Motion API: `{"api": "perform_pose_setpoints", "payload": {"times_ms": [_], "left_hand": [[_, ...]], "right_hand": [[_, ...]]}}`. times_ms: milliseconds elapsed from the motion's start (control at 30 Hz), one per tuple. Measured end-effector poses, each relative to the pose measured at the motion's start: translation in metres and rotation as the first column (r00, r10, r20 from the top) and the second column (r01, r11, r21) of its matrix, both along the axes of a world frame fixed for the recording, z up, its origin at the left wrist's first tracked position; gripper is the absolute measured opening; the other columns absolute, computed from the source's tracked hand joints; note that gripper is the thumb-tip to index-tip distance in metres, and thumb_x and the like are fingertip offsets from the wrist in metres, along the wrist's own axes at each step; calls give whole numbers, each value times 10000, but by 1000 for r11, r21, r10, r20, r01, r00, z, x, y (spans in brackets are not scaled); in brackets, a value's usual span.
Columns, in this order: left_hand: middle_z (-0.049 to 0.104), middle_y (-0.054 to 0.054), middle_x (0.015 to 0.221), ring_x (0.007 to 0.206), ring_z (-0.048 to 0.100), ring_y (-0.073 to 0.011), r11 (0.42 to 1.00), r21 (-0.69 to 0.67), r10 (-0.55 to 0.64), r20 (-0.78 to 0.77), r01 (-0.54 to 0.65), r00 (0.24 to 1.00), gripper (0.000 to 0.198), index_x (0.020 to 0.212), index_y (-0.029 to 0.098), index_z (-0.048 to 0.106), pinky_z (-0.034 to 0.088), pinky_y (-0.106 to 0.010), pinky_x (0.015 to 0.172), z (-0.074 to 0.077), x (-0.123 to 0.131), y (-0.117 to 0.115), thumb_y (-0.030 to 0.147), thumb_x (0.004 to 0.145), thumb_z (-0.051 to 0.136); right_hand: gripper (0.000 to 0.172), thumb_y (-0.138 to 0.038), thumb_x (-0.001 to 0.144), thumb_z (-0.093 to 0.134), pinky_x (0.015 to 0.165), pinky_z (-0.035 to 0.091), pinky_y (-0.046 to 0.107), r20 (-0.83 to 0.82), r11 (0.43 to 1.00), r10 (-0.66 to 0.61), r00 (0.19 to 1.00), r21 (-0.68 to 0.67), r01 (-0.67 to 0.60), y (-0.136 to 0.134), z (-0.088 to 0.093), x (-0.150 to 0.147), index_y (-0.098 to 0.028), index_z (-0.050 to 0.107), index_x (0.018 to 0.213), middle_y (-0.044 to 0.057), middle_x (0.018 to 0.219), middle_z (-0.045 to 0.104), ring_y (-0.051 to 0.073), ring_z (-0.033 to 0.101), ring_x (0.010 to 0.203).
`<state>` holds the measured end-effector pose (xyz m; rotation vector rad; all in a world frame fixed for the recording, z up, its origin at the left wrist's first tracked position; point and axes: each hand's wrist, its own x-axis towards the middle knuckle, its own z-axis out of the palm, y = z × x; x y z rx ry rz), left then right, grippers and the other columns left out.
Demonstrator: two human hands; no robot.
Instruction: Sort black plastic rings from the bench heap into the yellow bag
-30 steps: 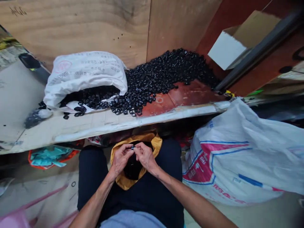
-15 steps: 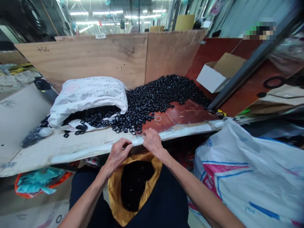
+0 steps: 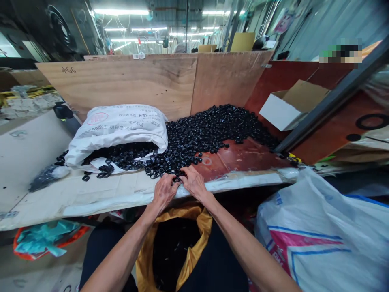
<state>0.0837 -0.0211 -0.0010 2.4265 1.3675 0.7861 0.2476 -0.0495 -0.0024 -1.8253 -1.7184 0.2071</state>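
Observation:
Small black rings (image 3: 212, 125) lie in a large heap on the bench, thinning out toward its front edge. At that edge my left hand (image 3: 165, 190) has its fingers curled together, with a black ring partly showing at the fingertips. Close beside it, my right hand (image 3: 195, 184) pinches at the same spot, thumb and fingers closing on a black ring mostly hidden by them. Below both hands, a yellow sack (image 3: 144, 251) stands open between my legs, with dark contents inside. A white woven bag (image 3: 127, 121) lies on its side at left, black rings spilling from its mouth.
Wooden boards (image 3: 136, 83) wall the bench at the back. An open carton (image 3: 281, 109) leans at right beside a slanted metal post (image 3: 310, 109). A big white sack (image 3: 328, 219) stands at lower right. An orange-rimmed basket (image 3: 21, 253) with teal plastic sits at lower left.
Both hands have moved forward and come together at the rings along the bench edge; before, they were apart, nearer the sack's mouth. The view has tilted up slightly.

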Motion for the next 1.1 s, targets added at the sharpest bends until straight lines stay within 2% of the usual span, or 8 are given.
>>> {"api": "perform_pose_setpoints", "payload": {"times_ms": [133,233,433,667,800,900,1000,1100], "left_hand": [[637,-41,920,799,635,-194,999,17,-36,52,35,998,131,1002,211,696,501,-301,727,-1,-1,2,239,877,670],[627,-38,939,749,617,-169,996,51,-74,134,68,988,155,1004,202,671,498,-284,694,-3,-3,0,191,850,661],[636,12,818,637,610,-123,997,7,-81,303,83,950,177,980,191,648,498,-256,661,-2,-4,-2,163,805,657],[668,-8,892,770,651,-144,991,47,-133,407,124,904,179,969,203,657,531,-248,689,-4,-7,-1,149,799,646],[665,-16,896,717,628,-126,991,32,-132,438,131,889,152,967,200,669,504,-210,587,-6,-7,-1,169,819,655],[644,-20,918,627,587,-94,987,12,-144,484,158,863,147,972,192,672,498,-199,539,-5,-7,-2,181,827,655],[640,-29,946,681,620,-105,980,6,-172,516,198,839,149,976,191,669,554,-230,620,-4,-8,-3,181,829,650],[654,-24,964,817,674,-134,973,-78,-134,582,219,802,216,1024,199,639,599,-272,755,-6,-9,-5,176,811,668]], "right_hand": [[120,-241,928,602,738,475,273,-34,999,3,999,34,-2,-4,1,-3,-239,678,1020,52,1022,640,190,634,828],[106,-189,896,607,764,497,277,-200,990,79,977,129,-54,-7,-2,1,-219,680,967,43,968,652,179,633,814],[172,-216,870,619,695,572,276,-572,946,303,762,275,-170,-7,-6,13,-205,715,1012,54,991,655,173,666,813],[271,-243,843,637,796,585,312,-662,928,370,652,299,-224,-8,-5,10,-213,699,1105,58,1026,671,192,674,929],[190,-226,827,673,760,575,293,-648,940,333,685,288,-185,-12,-4,0,-205,692,1015,42,955,674,173,665,833],[121,-222,846,679,779,564,299,-602,920,358,713,359,-158,-15,-3,-2,-204,734,952,57,963,678,189,667,883],[147,-238,871,679,806,561,310,-582,905,386,716,391,-170,-17,-3,-1,-213,756,994,69,1001,703,202,675,933],[150,-252,863,705,796,565,312,-602,916,367,709,365,-165,-17,-7,-1,-213,748,1001,57,966,724,196,686,875]]}}
